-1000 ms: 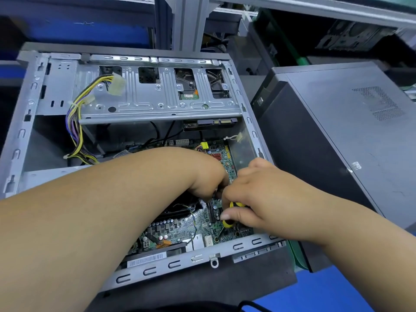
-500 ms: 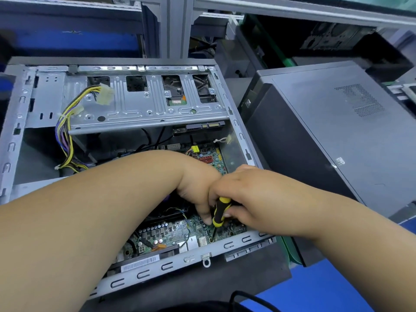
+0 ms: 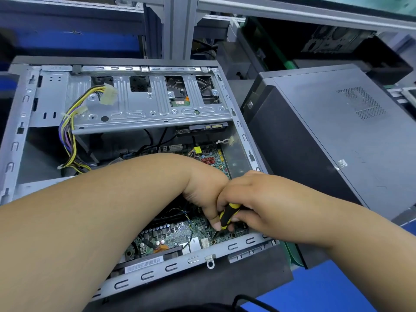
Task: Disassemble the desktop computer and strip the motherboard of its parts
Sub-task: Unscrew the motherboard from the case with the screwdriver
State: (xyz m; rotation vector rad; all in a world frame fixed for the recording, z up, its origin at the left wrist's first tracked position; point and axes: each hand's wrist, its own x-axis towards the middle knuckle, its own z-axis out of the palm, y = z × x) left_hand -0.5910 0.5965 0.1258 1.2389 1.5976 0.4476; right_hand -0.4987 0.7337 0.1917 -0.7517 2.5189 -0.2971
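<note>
Since a moment ago the screwdriver (image 3: 227, 216) has tipped upright — right hand (image 3: 249, 199) wraps its handle, left hand (image 3: 208, 197) pinches near the shaft; keep it square on the motherboard (image 3: 180, 233) screw.

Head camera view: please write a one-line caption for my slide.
Both hands, right hand gripping a yellow-and-black screwdriver, left hand steadying it, work at the motherboard inside an open desktop case.

Tight down here: both hands, left (image 3: 203, 194) and right (image 3: 252, 199), crowd the near corner of the green circuit-covered motherboard (image 3: 180, 230), hemmed by the grey slotted steel chassis rail (image 3: 171, 266). Above, the silver perforated drive cage (image 3: 144, 104) roofs the far half. The yellow-and-purple wire bundle (image 3: 67, 140) hangs at the left. An open pocket sits beside it, lower left. The closed dark grey tower case (image 3: 337, 140) blocks the right.
</note>
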